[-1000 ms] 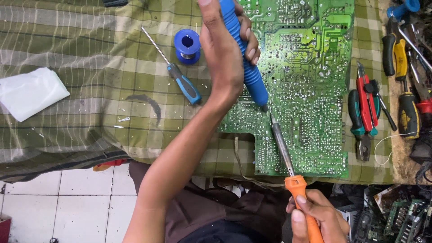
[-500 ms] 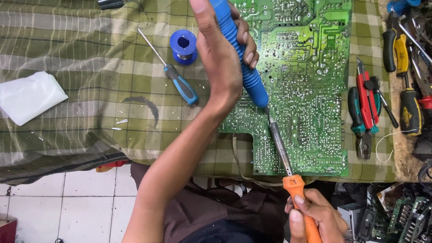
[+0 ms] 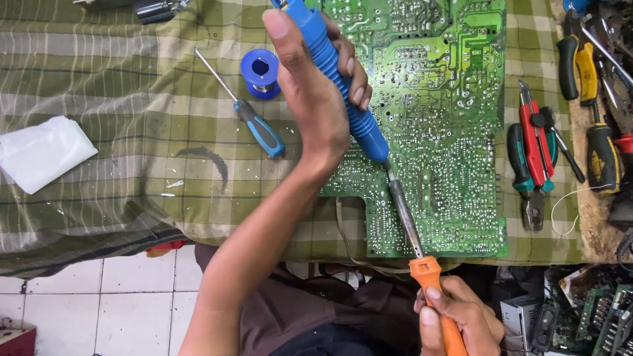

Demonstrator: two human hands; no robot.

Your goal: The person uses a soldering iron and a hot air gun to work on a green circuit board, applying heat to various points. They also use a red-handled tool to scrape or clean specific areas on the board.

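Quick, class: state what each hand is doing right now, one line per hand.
Left hand: closed around the blue ribbed tool, tip down at the green circuit board.
Right hand: closed on the orange-handled soldering iron.

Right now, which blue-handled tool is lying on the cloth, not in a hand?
The blue-handled screwdriver, lying untouched beside the solder spool; the left hand holds the other blue tool.

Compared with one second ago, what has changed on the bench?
Almost nothing. The left hand grips the blue tool as before, its tip meeting the orange-handled iron held by the right hand over the green circuit board. Only the view shifted slightly. Screwdriver, solder spool and pliers stayed put.
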